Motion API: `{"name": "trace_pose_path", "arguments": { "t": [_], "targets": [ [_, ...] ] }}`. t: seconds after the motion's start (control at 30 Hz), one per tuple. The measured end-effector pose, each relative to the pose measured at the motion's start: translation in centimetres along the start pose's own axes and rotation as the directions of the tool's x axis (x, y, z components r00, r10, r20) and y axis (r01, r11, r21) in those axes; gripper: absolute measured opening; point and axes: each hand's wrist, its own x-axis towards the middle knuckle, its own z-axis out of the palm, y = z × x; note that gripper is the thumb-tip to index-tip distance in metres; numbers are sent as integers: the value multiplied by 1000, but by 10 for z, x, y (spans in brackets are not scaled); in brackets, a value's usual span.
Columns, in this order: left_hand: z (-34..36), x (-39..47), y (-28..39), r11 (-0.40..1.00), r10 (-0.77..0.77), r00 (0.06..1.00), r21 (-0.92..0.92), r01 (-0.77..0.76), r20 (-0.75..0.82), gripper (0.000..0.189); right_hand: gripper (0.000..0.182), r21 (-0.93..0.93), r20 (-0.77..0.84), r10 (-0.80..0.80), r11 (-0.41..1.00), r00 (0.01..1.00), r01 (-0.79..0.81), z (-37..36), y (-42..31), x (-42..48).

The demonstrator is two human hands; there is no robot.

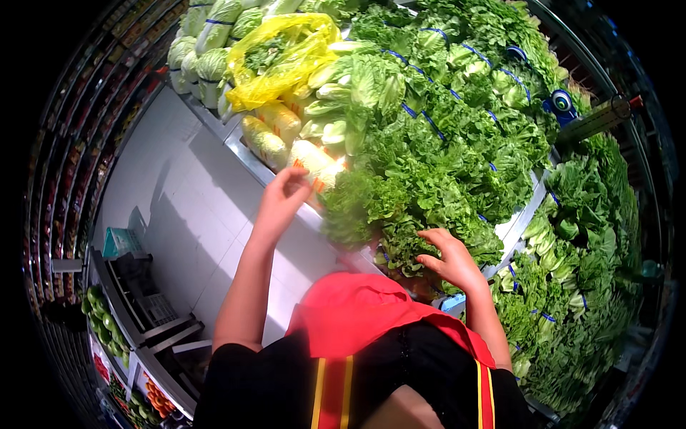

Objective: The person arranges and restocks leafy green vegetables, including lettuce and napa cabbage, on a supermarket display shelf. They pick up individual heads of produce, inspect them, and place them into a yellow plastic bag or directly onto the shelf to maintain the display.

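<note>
My left hand (pixel 285 194) is at the metal edge of the produce display, its fingers loosely curled and holding nothing visible. Just beyond it lie napa cabbages (pixel 313 161) in clear wrap with orange print. My right hand (pixel 449 256) is open, thumb and fingers spread beside a head of leafy lettuce (pixel 403 244). Whether its fingertips touch the leaves I cannot tell. Between my hands, a bunch of frilly green lettuce (pixel 348 209) looks blurred at the front of the heap. Blue bands circle many of the lettuce heads (pixel 429 128) behind.
A yellow plastic bag (pixel 252 88) lies among the cabbages. Banded napa cabbages (pixel 211 67) stand at the far left. A metal divider (pixel 517 225) separates more greens (pixel 568 300) on the right. Tiled floor (pixel 187 177) and a stand with green vegetables (pixel 107 322) are at left.
</note>
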Motion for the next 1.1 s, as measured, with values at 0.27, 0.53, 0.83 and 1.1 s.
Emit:
{"name": "trace_pose_path", "arguments": {
  "t": [0.27,0.53,0.83,1.1],
  "targets": [
    [63,154,-32,773,60,994,634,12,-93,51,42,209,-26,157,967,987,-148,12,-18,10],
    [71,178,-30,756,306,930,646,-109,-202,32,54,437,-141,160,896,977,-83,28,-30,96],
    [98,158,43,847,468,855,163,-506,224,21,50,970,-236,421,155,876,187,25,-27,165],
    [114,298,58,348,621,753,785,-512,216,27,44,973,-232,503,108,833,205,32,-3,116]
  ]
}}
